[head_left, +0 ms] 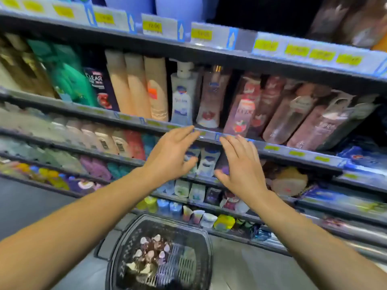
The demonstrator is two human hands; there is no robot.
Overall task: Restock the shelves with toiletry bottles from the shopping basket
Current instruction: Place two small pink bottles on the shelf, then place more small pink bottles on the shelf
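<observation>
Both hands are empty. Left hand (173,152) is spread, fingers straight and relaxed, fingertips up at the shelf edge (272,148). Right hand (240,164) is likewise spread with nothing in it, thumb out to the side, fingers reaching toward the same rail. The two sit close together with a gap between, palms facing the shelving, roughly framing a slot in front of the white bottles (206,162) on the tier below the rail. Probably sizing up or clearing a spot for the next bottle, or just let one go; can't tell which.

Stock still to place is in the shopping basket (125,258) on the floor, directly below the forearms. The bottles in the basket (152,252) stand upright, caps toward the camera, long axis vertical, so they can be lifted straight out by the neck.

On the shelf above the hands, a white pump bottle (182,95) and the pink bottles (243,107) stand upright, labels facing out, leaning slightly in this wide-angle view. The frame is blurred, so label text is mostly unreadable.
</observation>
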